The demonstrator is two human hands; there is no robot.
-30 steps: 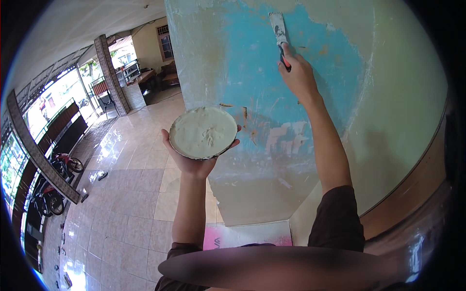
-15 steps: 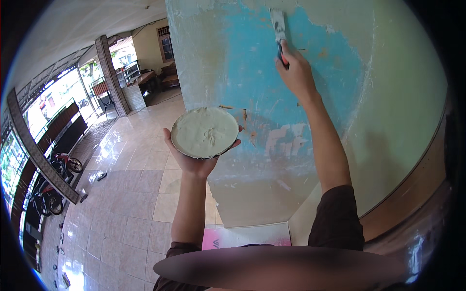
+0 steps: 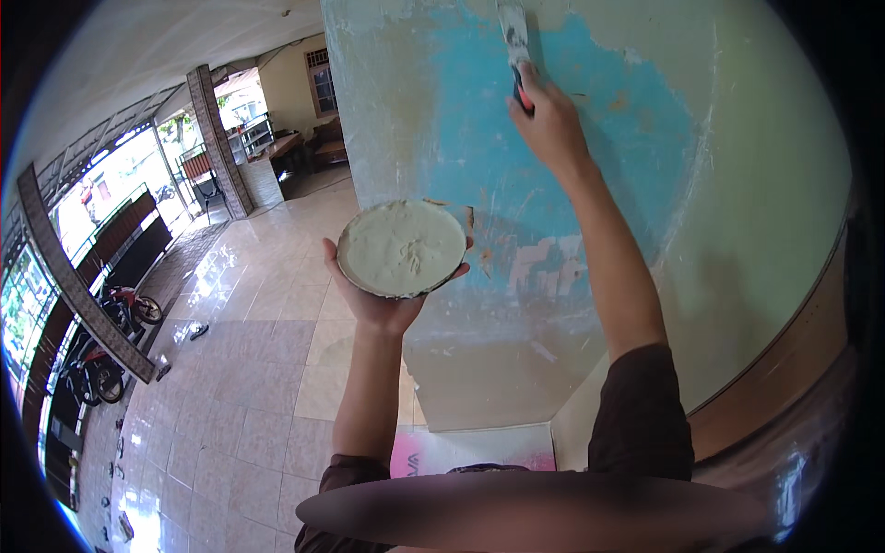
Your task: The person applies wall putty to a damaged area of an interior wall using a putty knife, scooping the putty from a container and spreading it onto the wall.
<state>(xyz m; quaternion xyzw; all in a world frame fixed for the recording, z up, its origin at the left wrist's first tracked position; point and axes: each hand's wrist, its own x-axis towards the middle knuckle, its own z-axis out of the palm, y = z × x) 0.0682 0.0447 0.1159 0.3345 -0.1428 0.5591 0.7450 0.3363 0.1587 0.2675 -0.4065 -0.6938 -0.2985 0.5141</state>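
Observation:
My left hand [image 3: 387, 307] holds a round dish of pale, creamy wall filler [image 3: 402, 249] from below, its fingers curled up around the rim. The filler's surface is mostly smooth, with a rough, scraped patch right of its middle. Raised high on the right, my right hand [image 3: 551, 124] grips the black and red handle of a putty knife [image 3: 514, 41]. The putty-smeared blade points up and lies at the wall [image 3: 544, 175], near the upper edge of its bare blue patch. Around that blue area the wall is greyish green, with flaking and scratched paint lower down.
Below the wall, a white and pink box or board [image 3: 479, 449] lies on the floor. Glossy tiles [image 3: 240, 369] stretch to the left, with scattered sandals [image 3: 199, 332] on them. Beyond stand a patterned pillar [image 3: 219, 138], parked motorcycles [image 3: 97, 373] and wooden furniture [image 3: 327, 143].
My right hand and the putty knife have shifted slightly up and left along the wall. The dish in my left hand sits a little farther right in the view.

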